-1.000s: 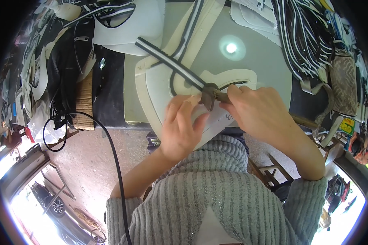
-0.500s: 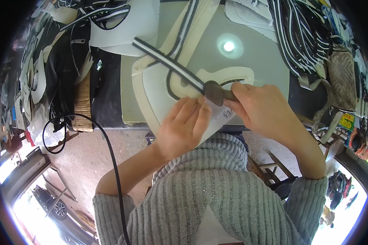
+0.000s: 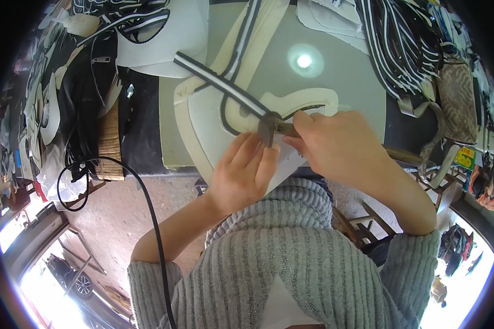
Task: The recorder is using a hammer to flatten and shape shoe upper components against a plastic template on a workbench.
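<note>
My right hand (image 3: 337,143) is closed round the wooden handle of a hammer (image 3: 268,129), whose dark head rests over or just above the lower end of a black-and-white striped strip (image 3: 219,82). Close against the hammer head, my left hand (image 3: 237,174) has its fingers bent together at the strip's end; the head partly hides the fingertips. Beneath both hands lies a white curved panel (image 3: 203,122) with a cream border. A second striped strip (image 3: 246,38) runs down from the far edge and curves along the panel, crossing under the first.
The panel lies on a grey-green board (image 3: 351,82). Striped strips (image 3: 398,49) hang in a bundle at far right, near a brown patterned block (image 3: 456,104). White sheets (image 3: 164,49) and dark fabric (image 3: 90,82) crowd the left. A black cable (image 3: 148,203) loops on the left.
The hammer has moved left, its head now closer over my left fingertips. My right hand has shifted left with it, while my left hand stays nearly in place.
</note>
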Demonstrator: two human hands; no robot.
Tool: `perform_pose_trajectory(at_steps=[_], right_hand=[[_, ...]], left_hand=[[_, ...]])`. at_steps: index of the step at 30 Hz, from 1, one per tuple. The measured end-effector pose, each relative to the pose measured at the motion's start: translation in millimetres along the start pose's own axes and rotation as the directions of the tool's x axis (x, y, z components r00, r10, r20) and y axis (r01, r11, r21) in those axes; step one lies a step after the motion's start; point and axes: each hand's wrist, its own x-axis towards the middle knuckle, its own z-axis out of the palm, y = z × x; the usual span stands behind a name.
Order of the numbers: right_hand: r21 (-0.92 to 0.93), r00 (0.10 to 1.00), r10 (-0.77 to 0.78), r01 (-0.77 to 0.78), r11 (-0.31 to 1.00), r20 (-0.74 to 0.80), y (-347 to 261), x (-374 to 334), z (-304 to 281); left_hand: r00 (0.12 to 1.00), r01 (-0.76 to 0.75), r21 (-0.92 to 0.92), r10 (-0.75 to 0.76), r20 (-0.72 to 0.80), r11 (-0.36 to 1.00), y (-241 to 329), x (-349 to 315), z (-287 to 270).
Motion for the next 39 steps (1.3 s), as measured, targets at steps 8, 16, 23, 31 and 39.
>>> perform_pose_trajectory(at_steps=[8, 16, 23, 31, 39], right_hand=[[0.042, 0.998, 0.056, -0.058, 0.997, 0.032, 10.7, -12.9, 18.7], [0.11, 0.99, 0.125, -0.118, 0.987, -0.059, 9.2, -22.3, 30.8], [0.056, 0.98, 0.188, -0.192, 0.98, 0.063, -11.9, -27.4, 22.3], [0.149, 0.979, 0.204, -0.203, 0.968, 0.009, -8.5, -33.3, 35.0], [0.185, 0.975, 0.221, -0.216, 0.959, -0.01, -9.5, -33.7, 29.9]], left_hand=[[0.938, 0.338, -0.251, -0.346, 0.013, 0.907, -13.9, 2.1, -11.4], [0.996, 0.084, -0.302, -0.077, 0.034, 0.95, -23.0, -2.6, -11.9], [0.993, 0.017, -0.286, -0.05, -0.107, 0.958, -24.0, -1.9, -6.0], [0.938, 0.345, -0.371, -0.307, 0.159, 0.862, -32.2, 3.5, -24.4], [0.989, 0.085, -0.444, -0.023, 0.143, 0.892, -46.9, 0.3, -26.4]])
